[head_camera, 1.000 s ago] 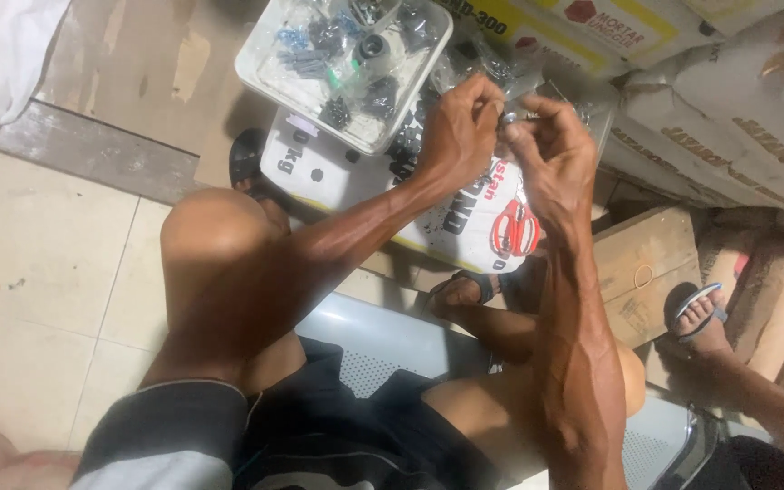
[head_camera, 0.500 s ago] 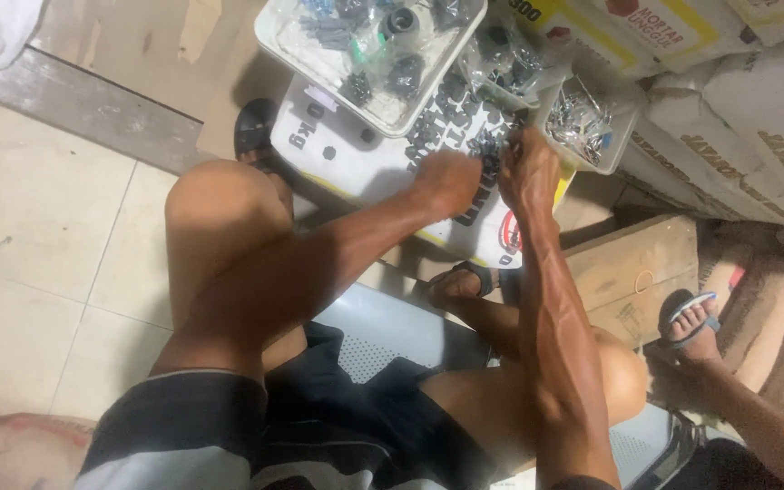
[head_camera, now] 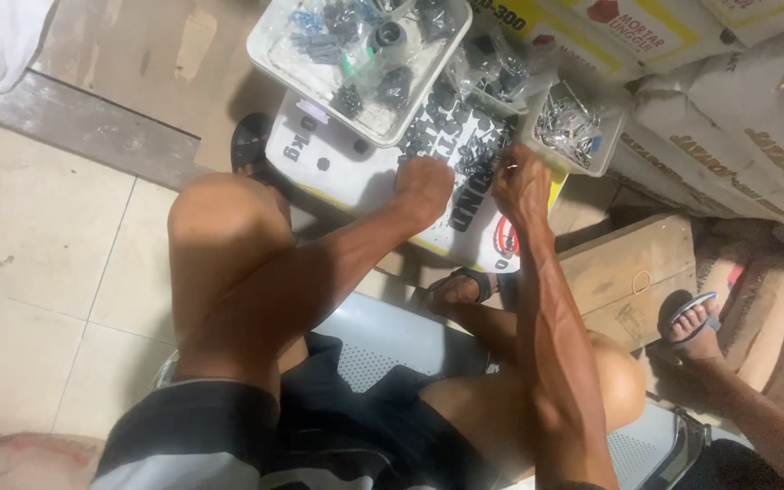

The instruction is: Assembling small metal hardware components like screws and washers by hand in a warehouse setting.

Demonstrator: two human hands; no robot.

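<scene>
My left hand (head_camera: 424, 186) is curled into a fist, knuckles up, resting on a white printed sack (head_camera: 338, 163) at the edge of a scatter of small black parts (head_camera: 446, 118). Whether it holds anything I cannot see. Just to its right, my right hand (head_camera: 519, 186) pinches a tiny part between thumb and fingertips, above the same scatter. Both forearms reach forward over my bare knees.
A white tray (head_camera: 269, 50) of bagged black fittings sits on the sack's far side, and a small clear tub (head_camera: 573, 122) of metal pieces is at the right. Stacked sacks (head_camera: 728, 136), a wooden crate (head_camera: 637, 272) and another person's sandalled foot (head_camera: 691, 318) lie right. I sit on a metal bench (head_camera: 383, 336).
Both hands have come down from beside the tray and tubs to the black parts on the sack. They were close together and are now slightly apart.
</scene>
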